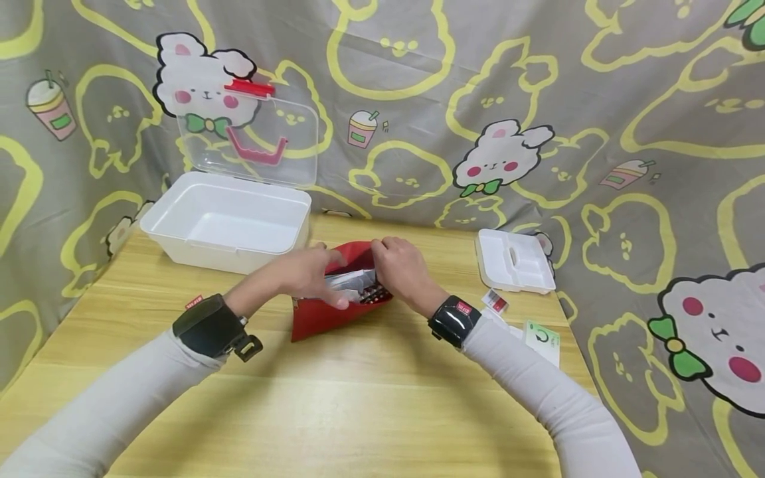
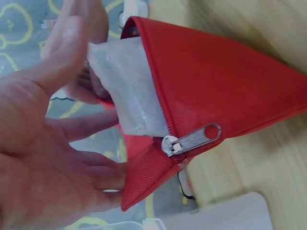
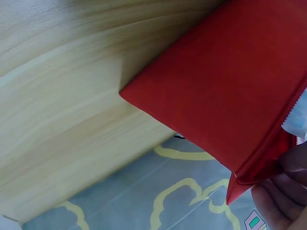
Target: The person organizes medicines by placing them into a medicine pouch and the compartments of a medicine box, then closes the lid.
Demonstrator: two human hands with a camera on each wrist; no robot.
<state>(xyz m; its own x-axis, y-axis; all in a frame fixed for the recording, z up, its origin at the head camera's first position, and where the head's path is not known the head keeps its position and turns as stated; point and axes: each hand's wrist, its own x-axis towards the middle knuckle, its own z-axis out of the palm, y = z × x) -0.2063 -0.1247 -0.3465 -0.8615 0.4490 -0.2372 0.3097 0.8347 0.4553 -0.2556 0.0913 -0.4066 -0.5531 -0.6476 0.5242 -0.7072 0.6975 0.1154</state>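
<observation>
A red zip pouch (image 1: 319, 320) stands unzipped on the wooden table in the head view, its mouth facing up. A whitish plastic packet (image 2: 132, 88) pokes out of it, and a dark strip with pale dots (image 1: 374, 293) lies beside the packet. My left hand (image 1: 307, 273) is spread at the pouch's left end, thumb over the mouth. In the left wrist view its fingertips touch the far side of the pouch, near the metal zip pull (image 2: 195, 139). My right hand (image 1: 402, 269) pinches the rim at the other end, thumb inside the mouth.
At the back left sits a white box (image 1: 179, 245) with its clear lid raised against the patterned cloth. A white divided tray (image 1: 499, 262) lies at the back right. Near my right forearm are a small red-and-white packet (image 1: 495, 301) and a green-and-white carton (image 1: 542, 340).
</observation>
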